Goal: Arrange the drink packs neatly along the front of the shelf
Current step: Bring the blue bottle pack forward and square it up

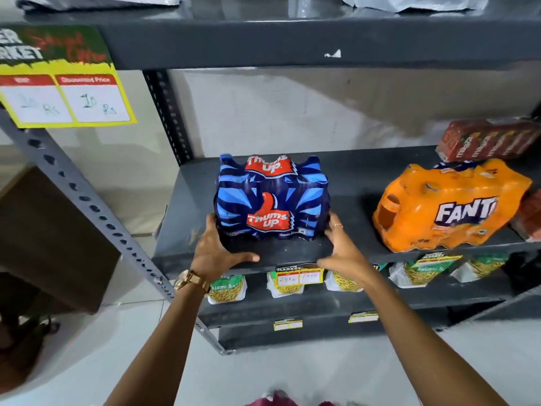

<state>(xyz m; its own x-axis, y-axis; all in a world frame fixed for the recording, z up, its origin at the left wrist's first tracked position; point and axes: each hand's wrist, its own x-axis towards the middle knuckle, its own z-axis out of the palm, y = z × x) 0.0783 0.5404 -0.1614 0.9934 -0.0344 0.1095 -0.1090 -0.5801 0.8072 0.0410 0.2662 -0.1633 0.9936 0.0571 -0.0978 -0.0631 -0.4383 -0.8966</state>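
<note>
A blue Thums Up drink pack (270, 197) stands on the dark grey shelf (190, 230) near its front edge. My left hand (218, 250) presses against the pack's lower left side, thumb stretched along the shelf lip. My right hand (341, 249) holds the lower right side, fingers against the wrap. An orange Fanta pack (448, 205) lies at an angle to the right on the same shelf. A red Maaza pack (489, 139) sits behind it at the back right. Part of another red pack (530, 215) shows at the right edge.
Snack bags (227, 288) line the shelf below, with a price tag (298, 276) on the shelf lip. A yellow offer sign (64, 89) hangs on the upper left. A brown cardboard box (49, 238) stands left of the perforated upright (96, 212).
</note>
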